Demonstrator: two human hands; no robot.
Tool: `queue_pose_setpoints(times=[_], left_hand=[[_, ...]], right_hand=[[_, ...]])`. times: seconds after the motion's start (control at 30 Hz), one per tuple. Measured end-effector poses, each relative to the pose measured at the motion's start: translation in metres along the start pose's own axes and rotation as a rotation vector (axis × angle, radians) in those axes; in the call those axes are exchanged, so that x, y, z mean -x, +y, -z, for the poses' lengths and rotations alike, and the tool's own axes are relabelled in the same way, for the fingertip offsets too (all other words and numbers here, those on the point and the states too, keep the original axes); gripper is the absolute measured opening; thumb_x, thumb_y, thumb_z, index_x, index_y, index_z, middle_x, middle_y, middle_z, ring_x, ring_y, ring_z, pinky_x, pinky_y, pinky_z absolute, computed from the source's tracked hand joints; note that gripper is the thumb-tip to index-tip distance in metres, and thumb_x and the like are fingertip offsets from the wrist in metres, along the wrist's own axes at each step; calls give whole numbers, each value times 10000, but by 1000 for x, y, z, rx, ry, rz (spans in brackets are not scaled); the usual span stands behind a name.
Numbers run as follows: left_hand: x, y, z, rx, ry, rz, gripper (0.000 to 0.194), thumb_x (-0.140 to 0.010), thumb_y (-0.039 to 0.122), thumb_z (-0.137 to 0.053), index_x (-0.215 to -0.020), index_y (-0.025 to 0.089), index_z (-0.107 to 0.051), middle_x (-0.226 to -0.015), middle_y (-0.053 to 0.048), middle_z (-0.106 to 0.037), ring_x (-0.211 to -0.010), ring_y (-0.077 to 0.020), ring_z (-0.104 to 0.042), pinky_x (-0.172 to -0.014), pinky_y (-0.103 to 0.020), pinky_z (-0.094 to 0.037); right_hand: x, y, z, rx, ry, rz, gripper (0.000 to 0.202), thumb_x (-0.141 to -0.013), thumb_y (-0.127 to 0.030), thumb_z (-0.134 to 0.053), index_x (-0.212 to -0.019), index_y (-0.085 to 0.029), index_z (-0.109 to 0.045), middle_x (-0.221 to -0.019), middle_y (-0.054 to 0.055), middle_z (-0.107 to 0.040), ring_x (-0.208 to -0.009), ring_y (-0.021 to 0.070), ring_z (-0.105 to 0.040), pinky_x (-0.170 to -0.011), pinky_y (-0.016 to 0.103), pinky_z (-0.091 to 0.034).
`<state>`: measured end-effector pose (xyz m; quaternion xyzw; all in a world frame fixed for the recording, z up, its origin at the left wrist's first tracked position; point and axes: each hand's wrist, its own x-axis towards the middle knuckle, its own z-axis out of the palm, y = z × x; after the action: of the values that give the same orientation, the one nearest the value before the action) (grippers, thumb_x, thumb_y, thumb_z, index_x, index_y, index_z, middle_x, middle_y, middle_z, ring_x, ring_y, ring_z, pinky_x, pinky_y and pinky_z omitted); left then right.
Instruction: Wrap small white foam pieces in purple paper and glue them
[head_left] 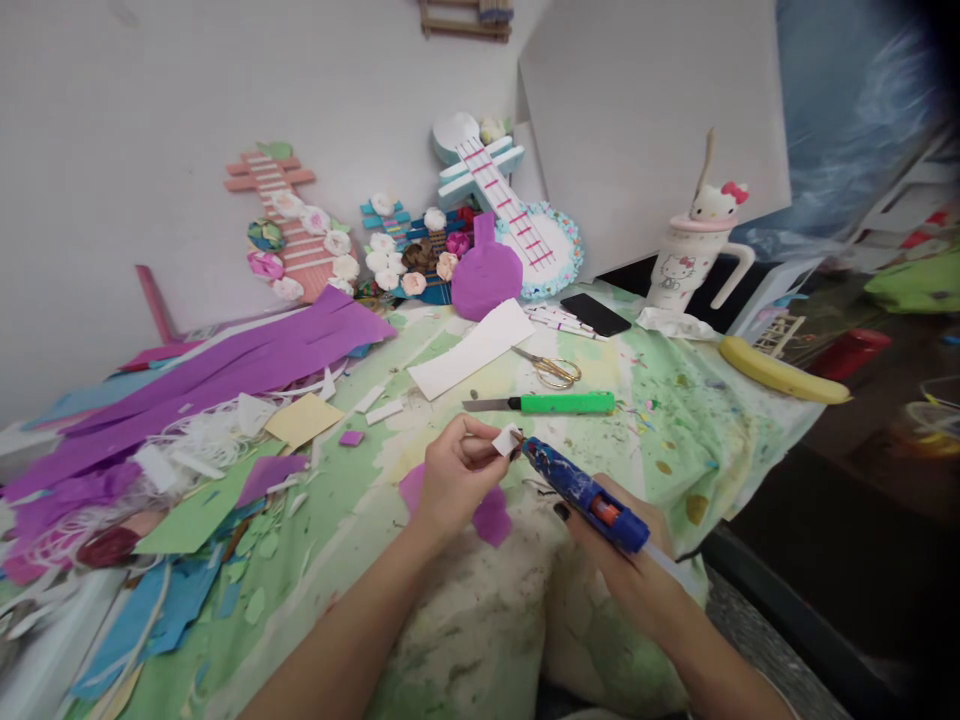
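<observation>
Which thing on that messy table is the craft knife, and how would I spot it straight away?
Start at the green-patterned tablecloth and look just beyond the person's hands. The craft knife lies flat there, between the gold-handled scissors and the blue glue gun. Its bright green handle and bare grey blade set it apart.

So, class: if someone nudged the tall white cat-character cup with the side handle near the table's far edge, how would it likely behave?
The tall white cat-character cup looks narrow for its height and carries a figure on its lid, so it would probably tip rather than slide. It stands on a wrinkled green paint-spattered cloth, which likely adds drag. Its side handle should stop it rolling far.
</observation>
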<state>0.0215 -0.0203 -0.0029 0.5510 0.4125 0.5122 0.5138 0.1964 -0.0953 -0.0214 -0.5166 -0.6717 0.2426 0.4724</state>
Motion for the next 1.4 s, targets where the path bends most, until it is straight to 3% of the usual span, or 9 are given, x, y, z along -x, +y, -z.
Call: queue_pose_setpoints(times=[0.47,1.03,1.4], left_hand=[[0,1,1,60,14,-35,228,-670,207,-740,-788,159,-551,-786,-90,-760,-790,-228,-724,-714,-310,-565],[1,4,0,70,44,-23,273,-645,225,-781,-776,160,-550,-771,-75,-761,-773,-214,-728,-703,-278,-577],[1,3,-1,74,19,-6,292,-634,258,-783,-778,161,-549,-750,-83,-757,-796,-236,-725,-702,-303,-567]], right_hand=[[3,0,3,2,-73,64,210,-872,-269,-516,-694,-199,-431,-589,-59,-413,-522,85,-386,-492,207,-306],[5,10,1,-145,-18,-119,212,-874,-329,-543,-729,-198,-460,-591,-56,-419,-539,95,-374,-512,230,-307],[5,2,-2,-80,-78,-13,249,-879,-304,-519,-679,-194,-419,-594,-56,-392,-538,89,-368,-499,217,-301]])
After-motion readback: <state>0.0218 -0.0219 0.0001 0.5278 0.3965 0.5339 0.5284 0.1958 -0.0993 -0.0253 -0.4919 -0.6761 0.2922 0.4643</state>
